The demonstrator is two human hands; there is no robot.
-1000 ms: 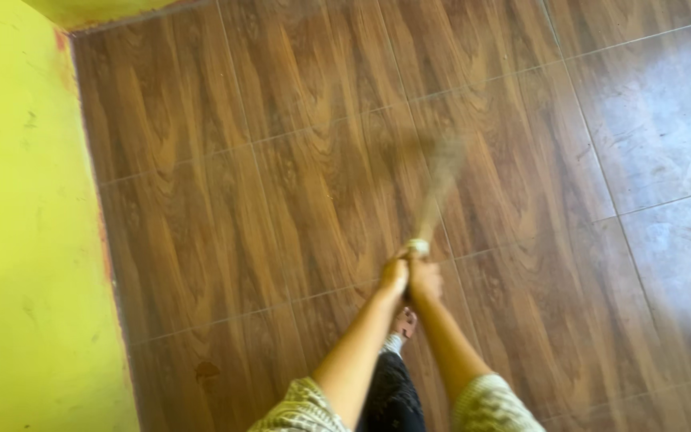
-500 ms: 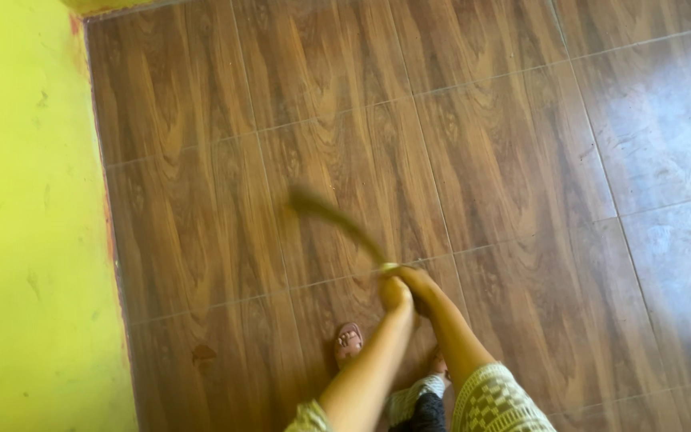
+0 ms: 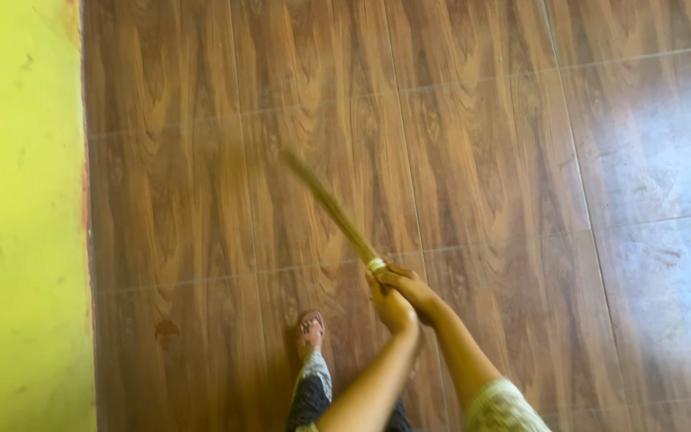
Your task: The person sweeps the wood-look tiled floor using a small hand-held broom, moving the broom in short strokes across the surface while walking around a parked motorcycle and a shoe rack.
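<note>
Both your left hand (image 3: pixel 393 308) and right hand (image 3: pixel 409 286) clamp the bound end of a stick broom (image 3: pixel 333 212), its blurred bristles angled toward 11 o'clock over the wood-look tile floor (image 3: pixel 481 160). Your sandalled foot (image 3: pixel 309 330) sits near; a low backswing could probably clip it.

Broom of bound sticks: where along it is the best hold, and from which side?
Hold the broom at its bound butt end, just below the pale tie, coming from the person's side. There the sticks bunch into one firm shaft; the loose bristles fan toward the wall. Both the left hand and right hand close there.
</note>
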